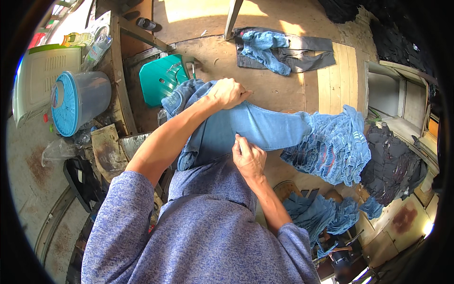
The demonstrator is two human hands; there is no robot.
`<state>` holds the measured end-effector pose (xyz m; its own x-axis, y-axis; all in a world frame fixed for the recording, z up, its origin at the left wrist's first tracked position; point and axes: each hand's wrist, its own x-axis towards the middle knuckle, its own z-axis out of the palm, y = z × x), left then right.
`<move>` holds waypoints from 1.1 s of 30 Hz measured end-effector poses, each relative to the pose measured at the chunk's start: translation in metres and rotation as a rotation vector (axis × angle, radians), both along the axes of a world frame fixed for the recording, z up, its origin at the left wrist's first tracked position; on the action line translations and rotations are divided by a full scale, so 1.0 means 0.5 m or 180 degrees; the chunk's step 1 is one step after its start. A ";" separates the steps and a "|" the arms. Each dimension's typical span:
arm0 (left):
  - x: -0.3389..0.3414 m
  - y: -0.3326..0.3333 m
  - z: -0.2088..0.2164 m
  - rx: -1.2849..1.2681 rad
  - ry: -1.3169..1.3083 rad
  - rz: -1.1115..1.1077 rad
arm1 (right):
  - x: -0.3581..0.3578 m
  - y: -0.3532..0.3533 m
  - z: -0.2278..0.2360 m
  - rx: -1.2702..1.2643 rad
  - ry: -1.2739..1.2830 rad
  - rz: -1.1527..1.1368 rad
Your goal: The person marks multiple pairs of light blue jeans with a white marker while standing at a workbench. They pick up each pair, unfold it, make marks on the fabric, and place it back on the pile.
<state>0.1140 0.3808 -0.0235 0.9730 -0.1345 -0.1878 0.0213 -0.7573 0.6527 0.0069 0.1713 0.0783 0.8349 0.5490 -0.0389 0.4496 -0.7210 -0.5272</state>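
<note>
A light-blue denim garment, probably jeans (274, 125), lies across my lap, with one leg-like length stretched to the right. My left hand (229, 93) rests at its upper edge, fingers curled closed on the cloth. Lower down, my right hand (249, 157) is closed in a pinch at the middle of the denim; the fingertips seem to grip the fabric. On the left side the garment is bunched up near my left forearm. Its right end meets a heap of crumpled blue denim (331, 146), where the two overlap.
Past my hands are a green plastic stool (163, 79) and dark trousers (312, 51) with blue denim on the floor. A clear bucket with a blue lid (66, 104) stands at left. At right lie black cloth (392, 163) and more denim (312, 213).
</note>
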 end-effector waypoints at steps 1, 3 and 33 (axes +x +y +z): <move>0.000 0.000 0.000 0.0009 -0.0028 0.0015 | 0.000 -0.001 0.002 -0.0040 -0.0043 0.0052; -0.003 -0.002 0.001 0.0000 -0.0012 0.0015 | -0.003 -0.005 0.008 -0.0102 -0.0091 0.0142; -0.012 0.009 0.040 -0.0053 -0.0452 -0.0125 | 0.030 -0.032 0.063 0.0627 0.1231 -0.0911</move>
<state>0.1081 0.3852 -0.0033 0.9835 -0.1748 -0.0460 -0.1015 -0.7448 0.6595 0.0220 0.1551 0.1096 0.8978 0.3287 -0.2933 -0.0057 -0.6570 -0.7539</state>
